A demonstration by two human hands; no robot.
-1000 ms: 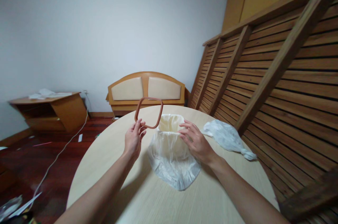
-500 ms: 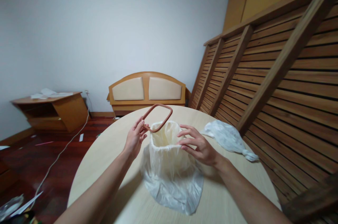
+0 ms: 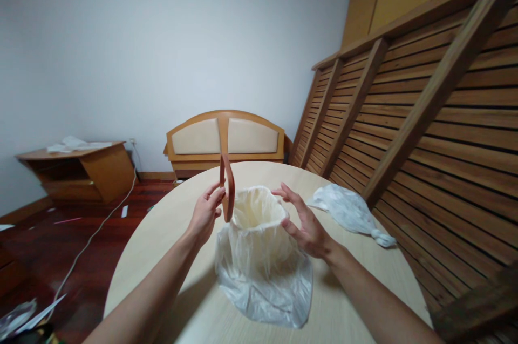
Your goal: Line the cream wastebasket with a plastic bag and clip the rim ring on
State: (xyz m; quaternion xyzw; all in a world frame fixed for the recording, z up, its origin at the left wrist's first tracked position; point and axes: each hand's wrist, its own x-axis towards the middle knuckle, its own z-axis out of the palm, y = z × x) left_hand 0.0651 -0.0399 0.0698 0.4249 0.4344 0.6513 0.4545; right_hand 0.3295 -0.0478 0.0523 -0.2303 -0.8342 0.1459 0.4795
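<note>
A brown rectangular ring with rounded corners [image 3: 230, 193] is pinched in my left hand [image 3: 206, 211], turned nearly edge-on at the left side of a bin. The bin [image 3: 254, 209] stands upright on the table, lined with a translucent white plastic bag [image 3: 267, 301] that folds over its rim and spreads on the tabletop in front. Beside the bin's right rim is my right hand [image 3: 305, 225], fingers apart and holding nothing; its fingertips are at the bag's edge, and I cannot tell whether they touch it.
The round pale table [image 3: 157, 257] carries a knotted white plastic bag [image 3: 348, 211] at right. A slatted wooden frame [image 3: 404, 144] leans along the right side. Beyond the table stands a padded headboard [image 3: 224, 136]; a low wooden cabinet [image 3: 93, 171] is at left.
My left hand has turned the brown ring from a tilted, open-facing view to nearly edge-on. The fingers of my right hand have spread and lifted slightly at the bin's rim.
</note>
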